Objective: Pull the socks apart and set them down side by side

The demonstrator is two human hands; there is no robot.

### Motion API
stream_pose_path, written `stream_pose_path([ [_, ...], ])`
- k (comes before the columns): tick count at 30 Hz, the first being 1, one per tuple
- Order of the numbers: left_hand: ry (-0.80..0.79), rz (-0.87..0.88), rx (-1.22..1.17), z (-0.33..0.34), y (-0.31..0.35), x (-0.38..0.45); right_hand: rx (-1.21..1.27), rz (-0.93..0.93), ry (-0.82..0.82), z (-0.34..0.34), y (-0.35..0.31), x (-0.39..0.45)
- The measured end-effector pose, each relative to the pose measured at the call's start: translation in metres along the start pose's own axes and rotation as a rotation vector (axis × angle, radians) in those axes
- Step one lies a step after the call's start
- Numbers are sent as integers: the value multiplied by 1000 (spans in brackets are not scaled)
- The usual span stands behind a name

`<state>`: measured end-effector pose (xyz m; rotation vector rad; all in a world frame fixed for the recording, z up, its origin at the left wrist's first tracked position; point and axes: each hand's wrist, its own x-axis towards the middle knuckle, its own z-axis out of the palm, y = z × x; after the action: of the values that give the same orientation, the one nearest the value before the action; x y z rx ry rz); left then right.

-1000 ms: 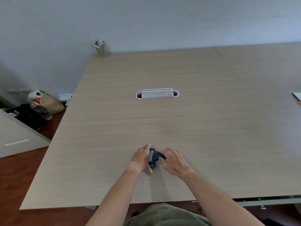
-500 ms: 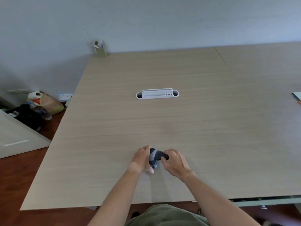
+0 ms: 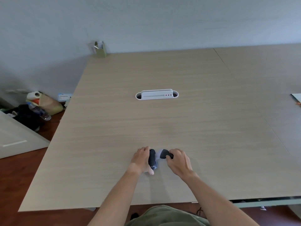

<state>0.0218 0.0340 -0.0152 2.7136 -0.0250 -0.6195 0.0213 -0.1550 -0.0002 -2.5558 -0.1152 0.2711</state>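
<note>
From the head camera, looking down over the table (image 3: 162, 121), both hands have drawn slightly apart in the last second: a moment ago they were bunched tight over one dark lump, and now that lump has opened out into a longer shape between them. It looks like a sock (image 3: 157, 158), dark grey with a paler patch in the middle and some small white lettering near the left end, lying on the wood close to the near edge. The left hand (image 3: 142, 159) has its fingers curled round the left part of it, thumb down on the table; the right hand (image 3: 178, 161) pinches the other dark end with curled fingers. So the bundle seems to be coming undone or being stretched, rather than rolled tighter, though I can't tell whether it is one sock or a pair. Farther off, nothing has shifted: the white cable tray (image 3: 156, 94) sits set into the middle of the table, a small green holder (image 3: 100, 50) stands at the far corner by the wall, and bags and a bottle (image 3: 39, 110) lie on the floor to the left.
</note>
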Motion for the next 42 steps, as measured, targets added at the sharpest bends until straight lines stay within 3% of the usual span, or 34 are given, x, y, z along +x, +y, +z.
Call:
stream_pose_path([
  [5,-10,23,-89,2,-7,-4,-7,-166,-162,2,1,-10],
  [9,-14,25,-88,0,-5,-4,-52,-73,-13,4,1,-11],
  [14,-17,40,-41,-3,-2,-2,14,-182,-154,4,0,-13],
  [19,-18,25,-1,-2,1,-2,14,-127,-21,7,5,-12],
  [23,-1,14,-18,0,3,-3,44,-186,-103,4,2,-10],
  [25,-10,8,-57,1,3,-4,-11,-147,-100,5,3,-9],
  [33,-4,-37,-111,2,2,-7,86,85,185,6,13,-18],
  [42,-28,-54,-68,1,12,-6,-53,408,201,26,18,-24],
])
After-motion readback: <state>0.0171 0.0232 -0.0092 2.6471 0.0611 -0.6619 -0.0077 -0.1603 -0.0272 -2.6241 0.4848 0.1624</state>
